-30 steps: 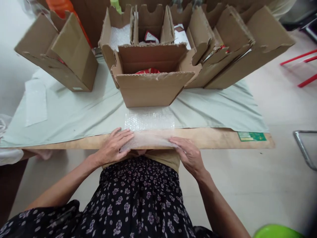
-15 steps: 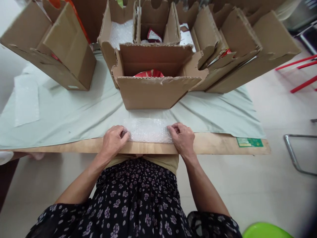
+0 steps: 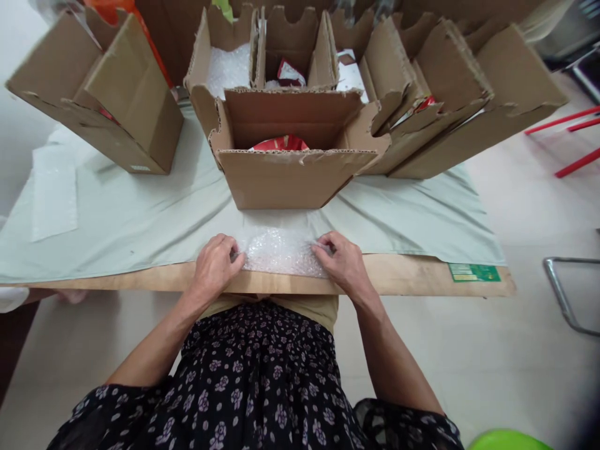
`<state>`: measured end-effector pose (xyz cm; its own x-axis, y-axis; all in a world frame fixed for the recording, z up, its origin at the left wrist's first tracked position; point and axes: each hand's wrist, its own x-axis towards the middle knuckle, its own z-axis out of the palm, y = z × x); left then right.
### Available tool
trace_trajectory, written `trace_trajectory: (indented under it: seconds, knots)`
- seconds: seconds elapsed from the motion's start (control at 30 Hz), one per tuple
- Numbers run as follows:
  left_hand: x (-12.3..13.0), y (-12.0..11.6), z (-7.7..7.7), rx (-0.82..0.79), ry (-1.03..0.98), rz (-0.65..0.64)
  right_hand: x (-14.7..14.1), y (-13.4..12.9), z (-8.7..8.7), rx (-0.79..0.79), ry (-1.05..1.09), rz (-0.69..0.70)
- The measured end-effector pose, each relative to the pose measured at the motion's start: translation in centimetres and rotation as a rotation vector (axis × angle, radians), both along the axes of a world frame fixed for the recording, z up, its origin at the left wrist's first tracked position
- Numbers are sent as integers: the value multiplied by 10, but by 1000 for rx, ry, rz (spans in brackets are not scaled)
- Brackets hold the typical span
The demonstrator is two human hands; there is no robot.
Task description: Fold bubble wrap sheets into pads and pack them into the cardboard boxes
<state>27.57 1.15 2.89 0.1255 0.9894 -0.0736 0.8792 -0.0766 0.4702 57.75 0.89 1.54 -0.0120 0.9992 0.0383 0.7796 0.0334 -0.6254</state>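
A clear bubble wrap bag (image 3: 281, 253) lies flat at the table's front edge, partly over the bare wood. My left hand (image 3: 218, 262) pinches its left end between thumb and fingers. At the opposite end, my right hand (image 3: 342, 259) grips the right edge, thumb against curled fingertips. Just beyond the bubble wrap bag stands a cardboard box (image 3: 300, 181) with its top uncovered, and a red packet (image 3: 281, 143) shows inside it.
Behind are several upright cardboard boxes, one holding bubble wrap (image 3: 229, 67). Another box (image 3: 135, 106) stands at the left, near a flat white pouch (image 3: 55, 190). A green card (image 3: 474, 272) lies at the right front edge. A green stool (image 3: 509, 440) is on the floor.
My right hand has shifted slightly left, and the right end of the bubble wrap bag is lifted and bunched a little. My left hand holds nearly the same place.
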Motion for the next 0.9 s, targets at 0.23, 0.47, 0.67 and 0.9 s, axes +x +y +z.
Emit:
trace_trajectory:
  seconds: [0.23, 0.47, 0.67, 0.9]
  knots:
    - [-19, 6, -1, 46, -173, 70, -22, -76, 10, -161, 503, -42]
    - [29, 42, -21, 291, 23, -323, -60, -136, -28, -125, 391, -87]
    - [65, 46, -14, 313, -27, -407, -62, -142, -25, -139, 466, 6]
    - [17, -16, 5, -117, -529, -626, -58, -133, -6, -455, 1077, -130]
